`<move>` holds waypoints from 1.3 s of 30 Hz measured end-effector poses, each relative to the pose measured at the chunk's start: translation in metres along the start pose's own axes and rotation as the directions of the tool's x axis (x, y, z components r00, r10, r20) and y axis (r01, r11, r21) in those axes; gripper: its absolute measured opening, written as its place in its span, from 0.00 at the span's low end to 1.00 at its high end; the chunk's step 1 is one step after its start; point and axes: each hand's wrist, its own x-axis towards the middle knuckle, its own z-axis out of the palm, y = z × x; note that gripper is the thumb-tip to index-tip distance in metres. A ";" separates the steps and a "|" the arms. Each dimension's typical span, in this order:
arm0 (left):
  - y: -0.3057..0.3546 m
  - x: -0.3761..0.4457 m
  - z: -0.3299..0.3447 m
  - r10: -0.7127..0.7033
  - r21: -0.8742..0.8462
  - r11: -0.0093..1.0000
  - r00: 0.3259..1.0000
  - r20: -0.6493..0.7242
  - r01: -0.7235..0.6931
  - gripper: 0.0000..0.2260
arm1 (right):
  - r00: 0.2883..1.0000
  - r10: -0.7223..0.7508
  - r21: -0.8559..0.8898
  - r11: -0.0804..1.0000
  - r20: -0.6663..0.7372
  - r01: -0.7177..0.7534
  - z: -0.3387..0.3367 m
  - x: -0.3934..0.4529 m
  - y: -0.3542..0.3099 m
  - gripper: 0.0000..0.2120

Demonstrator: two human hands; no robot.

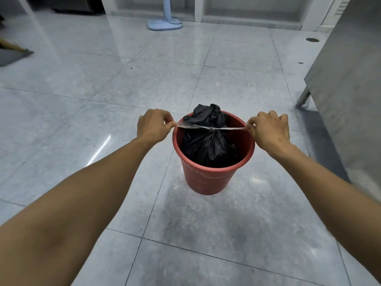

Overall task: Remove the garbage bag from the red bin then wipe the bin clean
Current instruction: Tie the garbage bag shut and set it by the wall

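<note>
A red bin (206, 178) stands upright on the tiled floor in front of me. Inside it sits a black garbage bag (206, 143), gathered at the neck, with its bunched top poking above the far rim. A thin clear plastic strip (206, 127) is wound round the neck and stretched taut across the bin's mouth. My left hand (153, 124) pinches the strip's left end just outside the rim. At the right rim, my right hand (268, 131) pinches the other end.
A metal cabinet (350, 89) on legs stands close at the right. The pale blue base of a standing fan (165, 23) is on the floor at the back. A dustpan with a wooden handle (12, 52) lies at the far left.
</note>
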 end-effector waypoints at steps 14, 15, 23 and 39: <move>0.012 0.004 0.009 -0.071 -0.256 0.962 0.993 0.098 0.094 0.06 | 0.975 -0.099 0.584 0.811 0.197 -0.036 -0.023 -0.004 -0.014 0.05; 0.015 0.005 0.009 -0.057 -0.270 0.960 0.994 0.088 0.079 0.07 | 0.983 -0.109 0.621 0.784 0.149 -0.007 -0.023 -0.002 -0.016 0.07; 0.042 0.012 0.021 0.052 -0.302 0.953 0.978 0.204 0.012 0.21 | 0.998 0.008 0.650 0.758 0.063 -0.047 0.002 0.021 -0.032 0.06; 0.046 0.012 0.035 0.004 -0.242 0.969 0.979 0.205 0.046 0.03 | 0.957 0.011 0.453 0.879 0.289 -0.146 0.006 0.034 -0.048 0.05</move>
